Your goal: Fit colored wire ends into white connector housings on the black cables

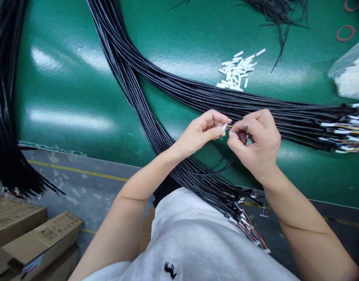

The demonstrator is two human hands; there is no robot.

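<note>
My left hand pinches a small white connector between thumb and fingertips. From it a few thin coloured wires run a short way to my right hand, whose thumb and index finger close on them. A small metallic thing shows at the right fingers; its kind is unclear. Both hands are over the green table, between two bundles of black cables. The far cable bundle passes behind my hands; the near cable bundle runs under my left forearm and ends in coloured wires with white connectors at my waist.
A pile of short white tubes lies beyond the far bundle on the green table. A plastic bag of white pieces sits at right. More black cables hang over the left edge. Cardboard boxes stand on the floor.
</note>
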